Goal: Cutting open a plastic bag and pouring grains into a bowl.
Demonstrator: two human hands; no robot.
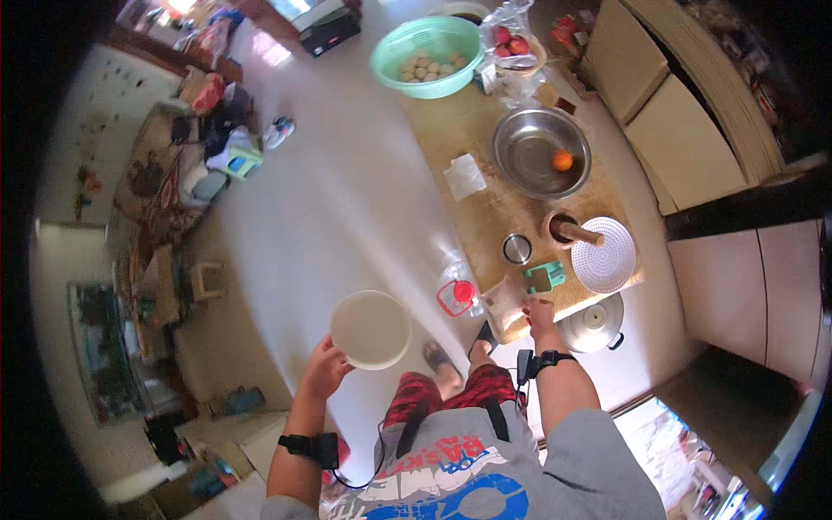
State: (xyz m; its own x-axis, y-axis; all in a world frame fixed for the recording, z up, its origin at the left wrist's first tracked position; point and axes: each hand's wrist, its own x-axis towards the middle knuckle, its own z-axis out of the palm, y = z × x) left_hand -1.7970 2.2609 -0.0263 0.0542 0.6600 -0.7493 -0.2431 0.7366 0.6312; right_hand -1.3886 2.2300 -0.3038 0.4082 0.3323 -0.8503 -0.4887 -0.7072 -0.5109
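My left hand (328,365) grips the rim of a round, cream-white bowl (370,329), which is held above the floor to the left of the table. My right hand (541,317) is at the near corner of the wooden table (442,130), its fingers curled on the edge of a pinkish plastic bag (503,304). What the bag contains is unclear. Just beyond that hand sits a green plastic holder (545,277). Near it are a round metal-rimmed container (517,249), a mortar (556,229) with a wooden pestle (583,234) leaning in it, and a white perforated disc (604,255).
Farther along the table are a steel basin (530,146) with an orange fruit (562,160), a white paper sheet (465,177) and a green basket (390,71) of eggs. A red-capped plastic jug (463,292) and a lidded pot (593,325) stand low beside the table.
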